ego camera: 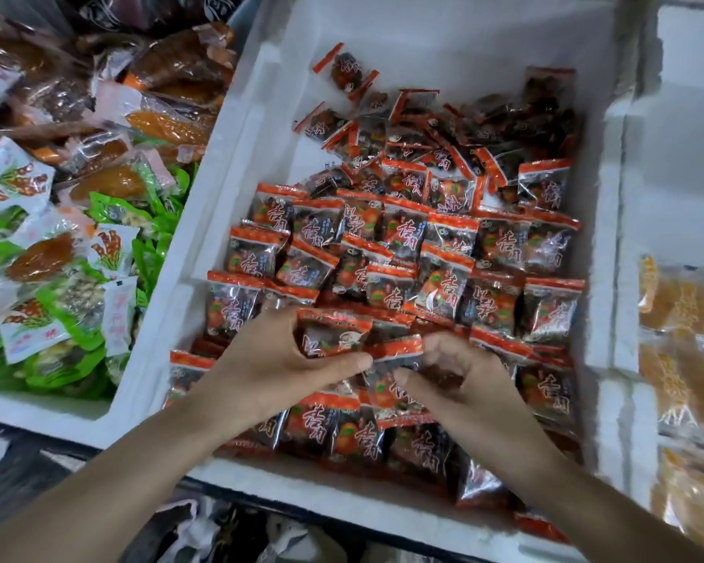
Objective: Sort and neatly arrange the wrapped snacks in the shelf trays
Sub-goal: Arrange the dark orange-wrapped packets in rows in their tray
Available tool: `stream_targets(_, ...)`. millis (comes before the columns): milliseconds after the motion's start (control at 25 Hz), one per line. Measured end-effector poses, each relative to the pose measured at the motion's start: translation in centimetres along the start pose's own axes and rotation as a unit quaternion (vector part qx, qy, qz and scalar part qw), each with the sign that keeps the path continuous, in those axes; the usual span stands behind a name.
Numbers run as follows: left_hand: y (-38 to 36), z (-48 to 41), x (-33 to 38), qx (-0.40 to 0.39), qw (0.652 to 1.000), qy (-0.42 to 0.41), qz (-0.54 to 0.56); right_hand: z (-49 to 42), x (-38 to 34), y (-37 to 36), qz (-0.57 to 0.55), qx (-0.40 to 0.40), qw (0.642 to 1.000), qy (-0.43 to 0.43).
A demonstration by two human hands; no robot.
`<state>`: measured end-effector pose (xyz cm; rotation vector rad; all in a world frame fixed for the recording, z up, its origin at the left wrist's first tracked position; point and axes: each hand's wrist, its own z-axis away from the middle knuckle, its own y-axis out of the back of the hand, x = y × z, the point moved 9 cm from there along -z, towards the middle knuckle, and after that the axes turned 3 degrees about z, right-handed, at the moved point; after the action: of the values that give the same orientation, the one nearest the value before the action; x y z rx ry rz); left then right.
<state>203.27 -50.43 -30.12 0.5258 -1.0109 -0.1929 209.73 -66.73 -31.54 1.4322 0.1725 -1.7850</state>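
Observation:
A white foam tray point(236, 164) holds several small red-and-black wrapped snacks point(403, 237), lined up in rows in its near half and lying in a loose heap point(484, 128) toward the back. My left hand point(269, 359) grips one red-and-black packet point(332, 335) between thumb and fingers above the near rows. My right hand point(460, 375) pinches another packet point(399, 353) right beside it, fingers curled over its clear part. The two held packets touch each other.
To the left, a second foam tray point(29, 408) is full of mixed green, white and orange packets point(58, 245). On the right, another foam tray point(626, 278) holds yellow packets point(683, 339). Dark shelf space lies below the trays.

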Motion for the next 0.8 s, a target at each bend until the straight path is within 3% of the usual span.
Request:
stream_targets(200, -0.4, 1.4, -3.0, -0.014, 0.999, 0.020, -0.035, 0.9, 0.7, -2.4, 0.079, -0.029, 0.996, -0.004)
stream_targets(440, -1.5, 2.7, -2.8, -0.083, 0.992, 0.009, 0.091, 1.5, 0.0, -3.8, 0.213, -0.072, 0.974, 0.029)
stream_targets(600, -0.5, 3.0, -3.2, -0.045, 0.998, 0.009, 0.042, 1.4, 0.2, -3.1, 0.187, -0.060, 0.981, 0.004)
stream_targets(800, -0.9, 3.6, -4.0, -0.051, 0.998, 0.020, -0.022, 1.7, -0.1, -3.8, 0.279, -0.072, 0.956, 0.052)
